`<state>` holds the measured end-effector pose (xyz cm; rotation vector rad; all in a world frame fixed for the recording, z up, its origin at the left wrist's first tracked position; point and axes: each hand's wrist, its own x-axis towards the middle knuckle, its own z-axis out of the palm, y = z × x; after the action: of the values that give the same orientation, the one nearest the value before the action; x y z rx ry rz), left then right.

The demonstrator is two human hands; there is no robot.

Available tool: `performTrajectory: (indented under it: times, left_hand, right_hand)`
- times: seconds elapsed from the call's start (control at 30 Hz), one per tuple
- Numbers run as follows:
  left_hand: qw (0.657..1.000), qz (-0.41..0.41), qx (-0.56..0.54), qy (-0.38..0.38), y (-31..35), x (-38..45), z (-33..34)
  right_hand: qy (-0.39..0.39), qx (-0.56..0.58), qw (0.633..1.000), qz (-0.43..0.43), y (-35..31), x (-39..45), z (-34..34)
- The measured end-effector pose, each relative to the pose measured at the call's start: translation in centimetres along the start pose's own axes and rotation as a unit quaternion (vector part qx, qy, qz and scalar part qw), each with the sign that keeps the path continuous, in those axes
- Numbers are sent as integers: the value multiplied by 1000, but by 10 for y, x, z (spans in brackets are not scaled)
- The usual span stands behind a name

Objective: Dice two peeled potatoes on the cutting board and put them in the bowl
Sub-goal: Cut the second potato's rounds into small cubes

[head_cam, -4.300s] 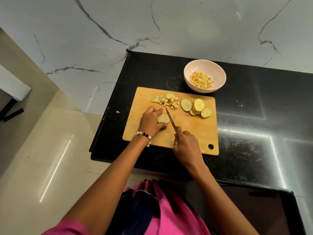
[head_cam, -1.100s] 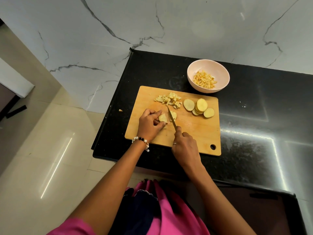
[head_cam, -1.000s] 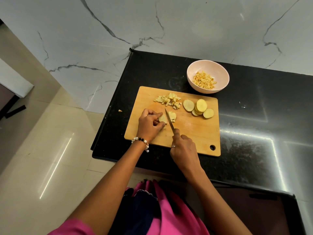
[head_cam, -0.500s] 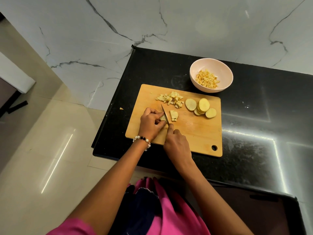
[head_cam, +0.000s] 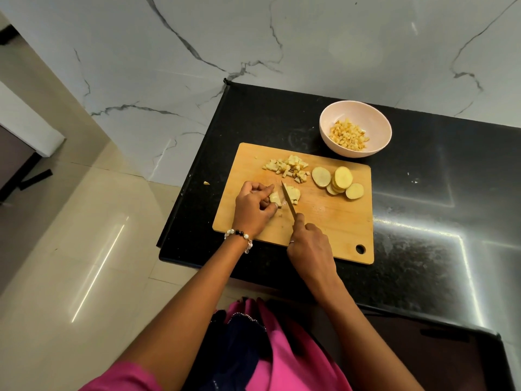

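Nearest the camera, a pink garment fills the bottom of the view, and both bare forearms reach forward from it over the near edge of the black counter, whose left edge drops off to pale floor tiles. On that counter lies the wooden cutting board, its near edge just inside the counter's edge and its hanging hole at the near right corner; the right half of the board's near part is bare wood. At the board's near edge the right hand is clenched round the handle of a knife, forefinger stretched along the spine, the blade pointing away and slightly left. Just left of it the left hand, with a beaded bracelet at the wrist, pinches a potato piece with curled fingers, the blade standing just beside that piece and cut strips lying on its right. Farther along the board sit a heap of diced potato and, to its right, overlapping round potato slices. Beyond the board's far right corner, near but apart, stands the pale bowl holding diced potato. One small scrap lies on the counter left of the board. Behind everything rises a veined marble wall.
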<state>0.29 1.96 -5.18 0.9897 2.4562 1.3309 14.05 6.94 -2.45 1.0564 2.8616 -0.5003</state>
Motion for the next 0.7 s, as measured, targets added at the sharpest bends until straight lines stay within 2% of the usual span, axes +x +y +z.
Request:
performTrajectory:
  times: [0.33,0.7]
  left_hand:
    - [999,-24,21,23,-6,-3,6]
    - [998,-56,-12,14,-4,2,4]
  right_hand:
    - [-1,53,998,-24,-6,-9,3]
    - [1,16,999,-45,-12,5,4]
